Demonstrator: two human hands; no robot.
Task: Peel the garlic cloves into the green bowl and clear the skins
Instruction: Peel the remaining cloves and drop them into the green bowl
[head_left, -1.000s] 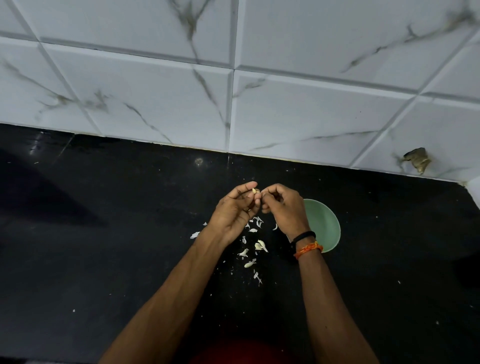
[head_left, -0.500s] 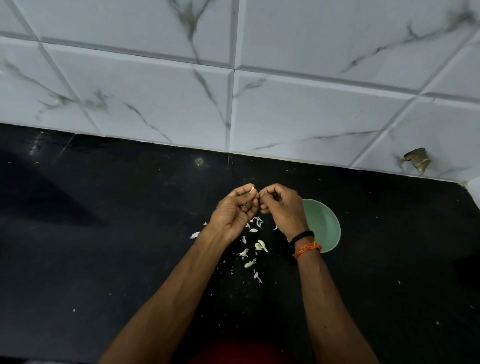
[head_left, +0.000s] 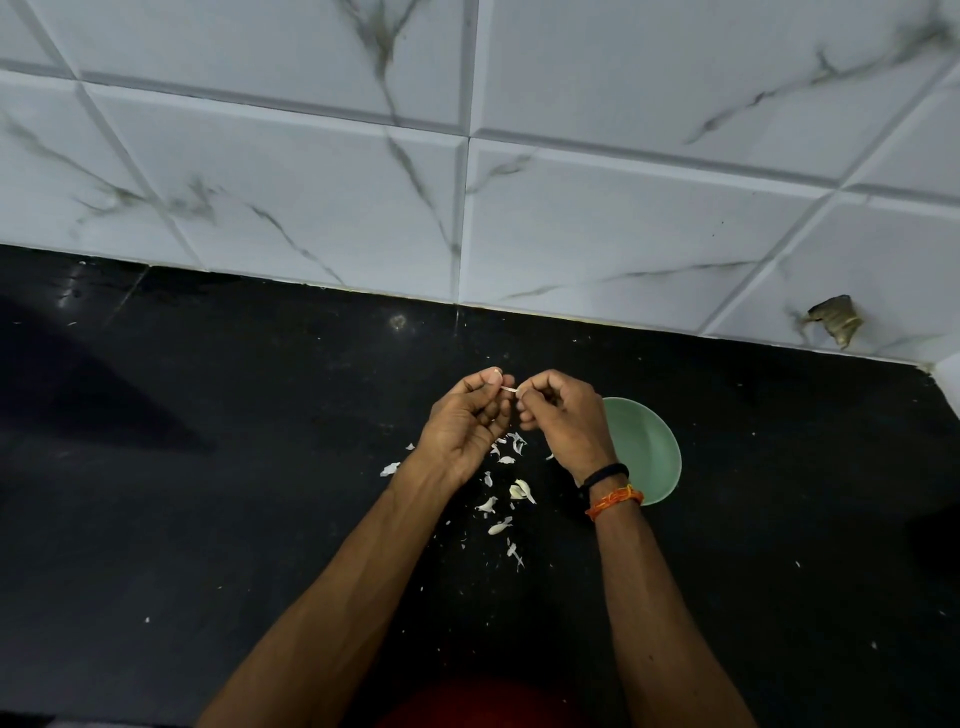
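Observation:
My left hand and my right hand meet above the black counter, fingers curled. Between their fingertips they pinch a small pale garlic clove, mostly hidden by the fingers. A thin strip of skin stretches between the two hands. The green bowl sits on the counter just right of my right hand, partly covered by that wrist; its contents are not visible. White garlic skins lie scattered on the counter below the hands, together with a cream piece that looks like a clove.
The black counter runs to a white marble-patterned tile wall at the back. Small white flecks dot the counter. A chipped hole marks the wall at the right. Something red shows at the bottom edge.
The hands have drawn slightly apart, and a thin strip of skin now stretches between them. The bowl and the scattered skins lie as before.

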